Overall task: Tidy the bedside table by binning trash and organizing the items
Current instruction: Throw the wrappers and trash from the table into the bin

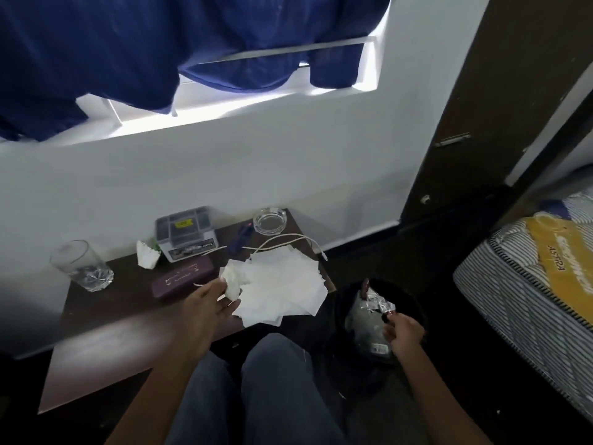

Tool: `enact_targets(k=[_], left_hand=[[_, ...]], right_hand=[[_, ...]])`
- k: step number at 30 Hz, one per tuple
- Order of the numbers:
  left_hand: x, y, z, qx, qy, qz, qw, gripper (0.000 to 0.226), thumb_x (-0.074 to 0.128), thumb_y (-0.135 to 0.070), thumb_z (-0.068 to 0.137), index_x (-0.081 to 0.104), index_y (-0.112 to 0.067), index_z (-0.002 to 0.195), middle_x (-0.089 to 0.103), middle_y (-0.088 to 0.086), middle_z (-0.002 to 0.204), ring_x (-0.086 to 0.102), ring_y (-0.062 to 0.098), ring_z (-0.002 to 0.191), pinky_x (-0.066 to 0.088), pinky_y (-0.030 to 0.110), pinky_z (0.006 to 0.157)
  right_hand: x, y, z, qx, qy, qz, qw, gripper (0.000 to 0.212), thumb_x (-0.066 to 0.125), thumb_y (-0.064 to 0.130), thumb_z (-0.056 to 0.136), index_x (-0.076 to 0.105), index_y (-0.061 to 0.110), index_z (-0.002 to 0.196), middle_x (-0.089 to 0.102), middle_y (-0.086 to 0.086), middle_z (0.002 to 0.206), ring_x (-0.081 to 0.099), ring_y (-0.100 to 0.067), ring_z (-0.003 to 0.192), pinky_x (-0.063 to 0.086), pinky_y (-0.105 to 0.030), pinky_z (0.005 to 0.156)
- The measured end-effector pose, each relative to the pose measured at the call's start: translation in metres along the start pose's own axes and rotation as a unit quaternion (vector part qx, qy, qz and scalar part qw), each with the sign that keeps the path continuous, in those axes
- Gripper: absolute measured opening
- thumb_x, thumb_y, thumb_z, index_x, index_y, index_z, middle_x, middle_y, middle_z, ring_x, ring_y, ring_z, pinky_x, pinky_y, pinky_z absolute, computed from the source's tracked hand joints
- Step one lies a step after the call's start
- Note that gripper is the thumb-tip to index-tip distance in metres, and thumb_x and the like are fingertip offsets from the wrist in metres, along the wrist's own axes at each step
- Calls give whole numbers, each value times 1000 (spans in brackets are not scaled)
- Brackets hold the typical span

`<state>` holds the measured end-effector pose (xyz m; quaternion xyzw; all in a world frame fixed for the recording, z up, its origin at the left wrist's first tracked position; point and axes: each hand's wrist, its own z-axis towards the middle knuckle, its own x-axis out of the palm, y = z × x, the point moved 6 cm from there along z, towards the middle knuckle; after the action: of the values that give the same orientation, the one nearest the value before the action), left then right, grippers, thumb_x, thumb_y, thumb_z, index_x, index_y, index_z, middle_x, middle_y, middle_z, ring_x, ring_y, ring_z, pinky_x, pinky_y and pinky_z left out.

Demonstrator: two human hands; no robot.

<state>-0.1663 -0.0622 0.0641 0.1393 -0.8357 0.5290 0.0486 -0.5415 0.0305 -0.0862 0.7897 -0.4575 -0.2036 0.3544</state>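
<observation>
Left hand (210, 300) grips tissue (231, 282) beside case (183, 279); right hand (405, 332) pinches wrapper (376, 305) over bin (341, 313).

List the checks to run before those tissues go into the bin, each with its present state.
1. Left hand grips the crumpled tissue: ok.
2. Right hand free: not ok; it pinches a silver wrapper over the bin.
3. The bin within reach, to the right of the bedside table: ok.
4. White cable clear of the tissue pile: cannot tell; it runs along the pile's far edge.
5. Glass out of the path: ok; upright at the table's left end.
</observation>
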Motion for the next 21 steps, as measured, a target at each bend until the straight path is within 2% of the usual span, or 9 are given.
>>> enact_targets(k=[3,6,8,11,13,15,17,19,21], left_hand=[[5,5,1,0,7,22,1000,13,50,-11,95,61,-4,99,66,10,94,64,20,83,57,26,68],[10,8,1,2,17,32,999,16,50,-12,95,58,-3,105,66,8,95,65,19,83,56,25,69],[15,8,1,2,26,35,999,16,48,-12,96,57,-2,106,65,8,96,64,20,84,55,29,75],[22,11,3,-1,40,43,998,19,47,-12,97,56,-2,109,64,9,101,63,21,87,55,32,78],[27,14,5,-4,46,51,998,20,47,-13,97,57,-2,110,65,9,104,64,22,90,51,35,84],[31,17,6,-10,48,54,997,21,47,-14,97,57,-3,111,66,8,104,64,21,90,49,36,87],[34,20,8,-15,54,53,997,21,49,-15,96,59,-3,111,67,7,105,66,21,90,53,33,86],[39,22,8,-17,60,54,997,20,51,-16,95,61,-4,108,67,7,106,66,22,91,54,33,85],[46,23,7,-16,59,64,996,15,52,-16,95,64,-9,99,68,6,103,66,23,92,51,35,88]], right_hand=[[1,-10,13,18,22,-17,999,19,54,-3,87,58,2,105,59,-12,75,51,-20,50,43,-20,37],[1,-21,20,56,50,-27,997,10,50,1,91,55,0,99,58,-21,105,54,-25,61,44,-33,54],[-2,-27,25,69,56,-32,996,16,50,8,93,54,-2,105,57,-22,113,58,-29,69,47,-36,58],[-12,-30,31,56,39,-55,996,15,46,3,92,55,-3,102,59,-25,106,61,-34,83,52,-41,69],[-22,-33,39,47,26,-78,995,29,41,-4,89,53,-3,116,56,-19,92,57,-30,81,49,-40,69],[-30,-36,43,39,31,-98,994,39,40,-4,88,52,7,123,54,-15,98,52,-28,87,44,-39,76],[-35,-37,52,5,11,-113,994,42,43,1,83,53,13,123,56,-14,114,52,-27,96,44,-43,85],[-39,-27,55,-30,-23,-154,987,57,49,11,71,52,5,127,53,-16,128,54,-30,106,45,-46,95],[-29,-6,42,-62,-10,-160,985,46,52,4,76,54,-7,122,59,-18,114,59,-25,89,50,-39,82]])
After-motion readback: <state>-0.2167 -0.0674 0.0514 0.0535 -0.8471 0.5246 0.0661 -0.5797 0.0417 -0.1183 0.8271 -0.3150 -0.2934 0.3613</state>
